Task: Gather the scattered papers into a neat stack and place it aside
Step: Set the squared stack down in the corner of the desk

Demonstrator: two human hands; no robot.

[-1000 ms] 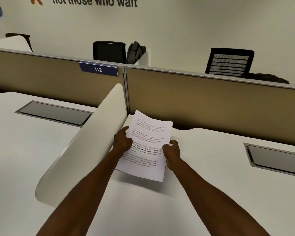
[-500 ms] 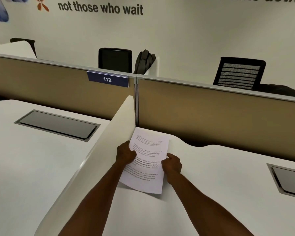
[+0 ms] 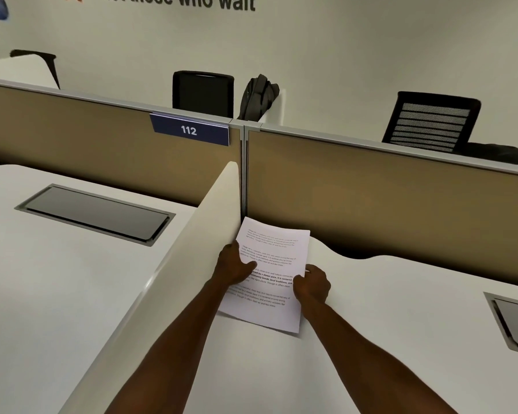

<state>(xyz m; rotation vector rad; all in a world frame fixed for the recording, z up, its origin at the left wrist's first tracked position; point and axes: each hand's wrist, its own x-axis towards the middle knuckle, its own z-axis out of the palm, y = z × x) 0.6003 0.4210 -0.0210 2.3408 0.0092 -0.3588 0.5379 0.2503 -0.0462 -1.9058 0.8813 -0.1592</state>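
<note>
A stack of white printed papers (image 3: pixel 271 252) lies on the white desk (image 3: pixel 371 339), its far corner in the angle between the side divider and the tan back panel. My left hand (image 3: pixel 234 264) grips the stack's left edge with the thumb on top. At the right edge, my right hand (image 3: pixel 311 283) holds the stack with curled fingers. The near edge of the stack rests close to the desk surface, casting a thin shadow.
A low white side divider (image 3: pixel 174 279) runs along the stack's left. Tan partition panels (image 3: pixel 386 198) with a "112" sign (image 3: pixel 189 130) close the back. Grey cable hatches (image 3: pixel 96 213) sit in the left desk and at the right edge (image 3: pixel 515 321). Black chairs and a bag stand behind.
Both hands have carried the stack away from me and down into the corner by the divider; it now lies nearly flat on the desk.
</note>
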